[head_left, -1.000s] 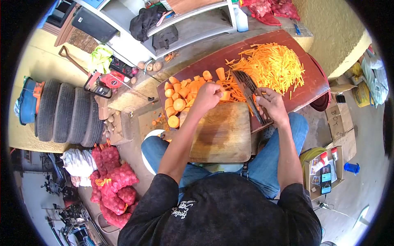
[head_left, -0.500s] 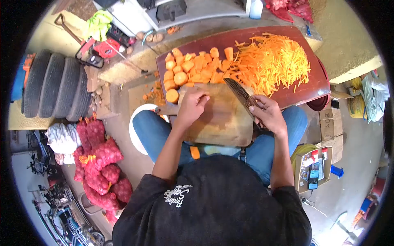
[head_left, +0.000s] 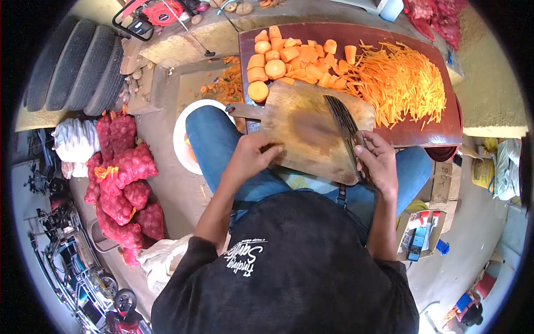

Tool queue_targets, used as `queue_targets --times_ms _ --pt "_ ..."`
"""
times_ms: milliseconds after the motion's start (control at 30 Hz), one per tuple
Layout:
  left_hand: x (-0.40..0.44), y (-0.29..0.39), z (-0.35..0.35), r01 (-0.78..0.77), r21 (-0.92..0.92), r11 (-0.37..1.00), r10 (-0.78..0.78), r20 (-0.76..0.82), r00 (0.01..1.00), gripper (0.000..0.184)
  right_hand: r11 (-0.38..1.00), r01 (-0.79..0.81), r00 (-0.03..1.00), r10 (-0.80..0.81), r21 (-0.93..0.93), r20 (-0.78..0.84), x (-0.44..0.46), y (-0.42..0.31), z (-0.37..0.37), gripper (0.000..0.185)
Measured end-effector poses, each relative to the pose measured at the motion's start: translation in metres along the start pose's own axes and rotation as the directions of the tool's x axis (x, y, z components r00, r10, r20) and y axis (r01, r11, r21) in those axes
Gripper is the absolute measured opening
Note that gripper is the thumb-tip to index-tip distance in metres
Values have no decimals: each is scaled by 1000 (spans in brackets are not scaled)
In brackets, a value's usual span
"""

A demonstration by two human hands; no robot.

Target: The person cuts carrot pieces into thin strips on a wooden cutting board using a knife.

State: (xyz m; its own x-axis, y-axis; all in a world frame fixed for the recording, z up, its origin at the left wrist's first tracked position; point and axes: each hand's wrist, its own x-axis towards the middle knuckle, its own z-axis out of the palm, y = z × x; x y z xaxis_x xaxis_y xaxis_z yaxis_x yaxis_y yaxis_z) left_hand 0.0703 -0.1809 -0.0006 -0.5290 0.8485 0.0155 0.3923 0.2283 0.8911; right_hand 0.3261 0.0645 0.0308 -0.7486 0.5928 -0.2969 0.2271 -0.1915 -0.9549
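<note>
My right hand (head_left: 378,164) is closed around the handle of a knife (head_left: 344,119). Its broad, dark-streaked blade points away from me, over the right part of a worn wooden cutting board (head_left: 283,114). The board rests across my lap and against the table, its short handle jutting left. My left hand (head_left: 251,157) has its fingers curled in at the board's near left edge; what they pinch, if anything, is hidden. Beyond the board lie chunks of peeled carrot (head_left: 275,69) on the left and a heap of carrot strips (head_left: 406,83) on the right.
The carrots lie on a dark red table (head_left: 439,129). A white basin (head_left: 179,139) stands beside my left knee. Red net sacks (head_left: 125,183) and stacked tyres (head_left: 83,61) are at the left. A box with a phone (head_left: 417,245) stands at the right.
My left hand has come back from above the board to its near left edge. The knife stays in my right hand. The view has turned, and the orange piece on my lap no longer shows.
</note>
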Motion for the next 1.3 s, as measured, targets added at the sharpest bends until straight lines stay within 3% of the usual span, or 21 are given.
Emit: queue_targets --times_ms 100,133,267,367,467,567,800,1033,1233,1300 --pt "13 -14 -1 -58 100 993 62 -36 997 18 946 151 982 -176 -286 -64 0 -2 15 38" --pt "16 -17 0 -61 106 993 64 -26 998 18 841 194 967 -251 -504 -47 -1 -6 16 44" --pt "19 -28 3 -124 168 978 127 -4 992 20 612 393 888 -446 -686 111 2 7 27 52" --pt "16 -27 4 -189 233 954 196 -8 981 22 494 384 889 -427 -780 168 3 25 41 50" --pt "12 -24 2 -231 262 937 245 -23 969 20 487 366 891 -430 -793 146 3 26 44 47" --pt "4 -32 4 -172 209 963 204 -147 968 16 463 368 885 -441 -806 151 3 24 48 45" --pt "-26 -29 -12 -21 386 922 165 -345 924 16 423 314 887 -451 -850 103 9 34 48 45" --pt "-28 -35 -13 -79 393 916 239 -378 895 16 479 309 895 -439 -821 80 14 36 46 45" --pt "-23 -41 -11 -39 435 900 210 -352 912 18 476 289 915 -392 -831 93 19 41 39 47" --pt "-23 -43 -11 -25 400 916 205 -414 887 18 465 307 909 -402 -830 111 21 42 36 47"
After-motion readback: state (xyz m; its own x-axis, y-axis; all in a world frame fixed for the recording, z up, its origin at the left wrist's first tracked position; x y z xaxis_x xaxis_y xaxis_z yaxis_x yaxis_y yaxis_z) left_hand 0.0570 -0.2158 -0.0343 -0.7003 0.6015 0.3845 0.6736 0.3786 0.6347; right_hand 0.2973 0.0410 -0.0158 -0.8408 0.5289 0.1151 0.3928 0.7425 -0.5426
